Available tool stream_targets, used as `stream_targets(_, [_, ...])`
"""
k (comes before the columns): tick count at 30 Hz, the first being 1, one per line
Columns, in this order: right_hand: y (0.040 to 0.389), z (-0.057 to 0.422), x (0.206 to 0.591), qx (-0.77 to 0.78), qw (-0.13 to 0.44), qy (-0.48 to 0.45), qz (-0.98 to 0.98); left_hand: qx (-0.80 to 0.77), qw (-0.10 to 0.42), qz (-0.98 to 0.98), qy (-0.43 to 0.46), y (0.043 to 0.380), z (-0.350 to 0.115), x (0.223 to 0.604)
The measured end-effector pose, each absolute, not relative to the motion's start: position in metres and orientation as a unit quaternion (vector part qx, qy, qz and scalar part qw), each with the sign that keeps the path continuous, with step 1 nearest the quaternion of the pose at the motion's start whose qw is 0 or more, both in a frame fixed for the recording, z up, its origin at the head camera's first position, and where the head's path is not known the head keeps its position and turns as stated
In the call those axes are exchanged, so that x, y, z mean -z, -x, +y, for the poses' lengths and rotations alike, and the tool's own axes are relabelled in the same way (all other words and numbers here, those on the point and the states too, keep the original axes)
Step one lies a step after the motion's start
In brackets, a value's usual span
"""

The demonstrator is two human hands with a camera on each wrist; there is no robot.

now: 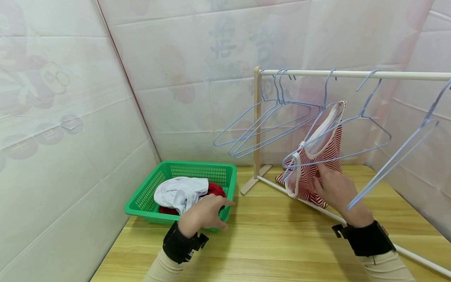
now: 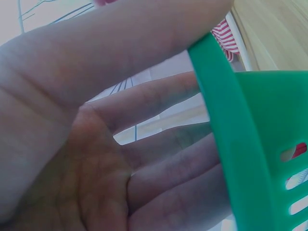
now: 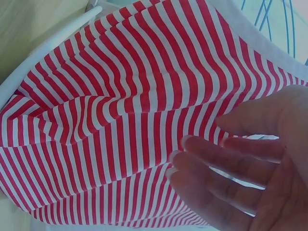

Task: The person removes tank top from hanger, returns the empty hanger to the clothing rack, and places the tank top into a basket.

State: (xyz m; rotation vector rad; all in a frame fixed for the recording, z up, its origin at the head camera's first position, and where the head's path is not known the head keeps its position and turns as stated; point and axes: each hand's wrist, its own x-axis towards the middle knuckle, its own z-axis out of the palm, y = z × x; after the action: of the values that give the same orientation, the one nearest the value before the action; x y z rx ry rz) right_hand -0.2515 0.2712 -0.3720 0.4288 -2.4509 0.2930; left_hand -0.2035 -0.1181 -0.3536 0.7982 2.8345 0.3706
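A red-and-white striped sleeveless top [image 1: 336, 145] with white trim hangs from a light blue wire hanger [image 1: 325, 88] on the rack. My right hand [image 1: 336, 190] is at its front; in the right wrist view the loosely bent fingers [image 3: 207, 192] overlap the striped cloth without gripping it. At the near right corner of the green basket [image 1: 141, 213], my left hand [image 1: 206, 211] has thumb and fingers spread. Its fingers reach behind the basket's rim [image 2: 224, 130] in the left wrist view. White cloth [image 1: 179, 192] and red cloth [image 1: 215, 190] lie inside the basket.
Several more blue wire hangers [image 1: 246, 145] dangle from the rack's white rail [image 1: 303, 73], one close to my right forearm. The rack's wooden post [image 1: 257, 125] and foot stand on the wooden table [image 1: 267, 243], with a low white bar [image 1: 419, 256] running along it. Pale curtains enclose the table.
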Motion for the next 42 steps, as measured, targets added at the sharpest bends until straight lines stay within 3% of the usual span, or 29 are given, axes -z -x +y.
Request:
stream_targets(23, [0.257,0.254,0.362,-0.201,0.513,-0.111,-0.827,-0.133,0.083,0.953,-0.261,0.204,-0.120,0.355])
stream_targets(42, [0.277,0.231,0.299,-0.325,0.499,-0.081,-0.799,-0.123,0.094,0.956,-0.249,0.203,-0.117,0.351])
